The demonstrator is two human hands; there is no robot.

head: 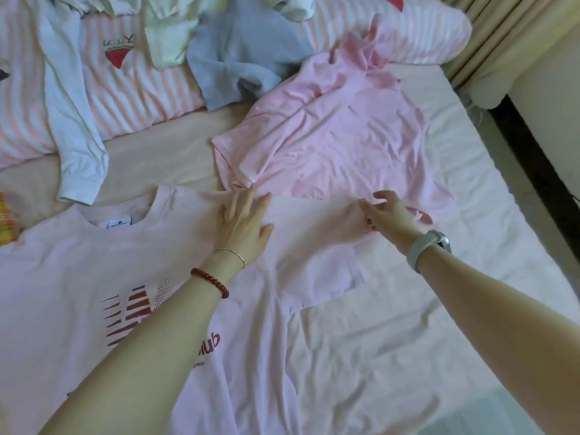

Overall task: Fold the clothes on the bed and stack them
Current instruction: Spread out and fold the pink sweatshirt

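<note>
A pale pink T-shirt with a dark red print lies face up and spread flat on the bed, collar toward the far side. My left hand presses flat on its right shoulder, fingers apart. My right hand rests at the end of the shirt's right sleeve, fingers curled at the cloth; whether it pinches the sleeve is unclear. Just beyond lies a crumpled pink shirt.
A blue-grey garment, a white long-sleeved top and pale cream clothes lie heaped on the pink-striped quilt at the far side. The bed's right edge borders a dark gap and curtains.
</note>
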